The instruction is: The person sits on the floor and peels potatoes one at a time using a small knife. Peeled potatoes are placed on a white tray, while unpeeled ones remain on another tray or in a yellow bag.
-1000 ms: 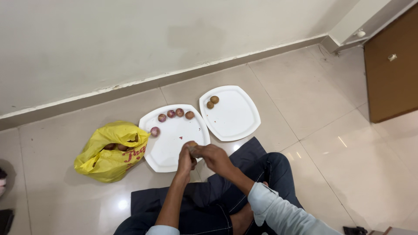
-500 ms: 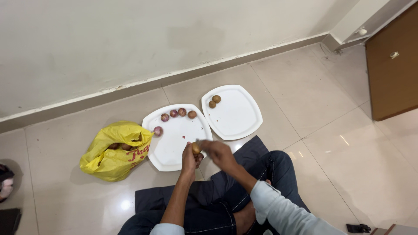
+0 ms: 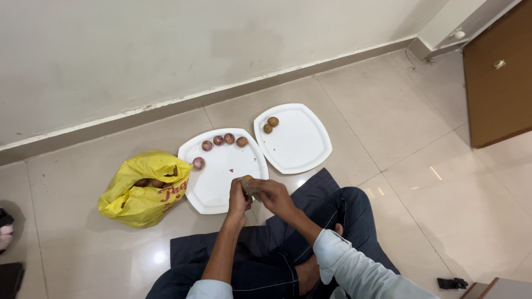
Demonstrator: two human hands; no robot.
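Nearest, just at the front edge of the left white plate (image 3: 221,182): left hand (image 3: 239,200) and right hand (image 3: 270,195) pressed together, fingers of both curled around one small brownish onion (image 3: 246,179). On that plate's far rim, three reddish onions (image 3: 224,139) in a row, a fourth (image 3: 198,163) at its left edge. Left of the plate, touching it, a yellow bag (image 3: 143,190) with more onions inside. Right of the plate, a second white plate (image 3: 299,147) bearing two brown ones (image 3: 270,124). Beyond, the wall skirting (image 3: 166,108).

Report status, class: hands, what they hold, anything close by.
Left hand and right hand both on one small onion. Above near white plate. Yellow bag to the left.
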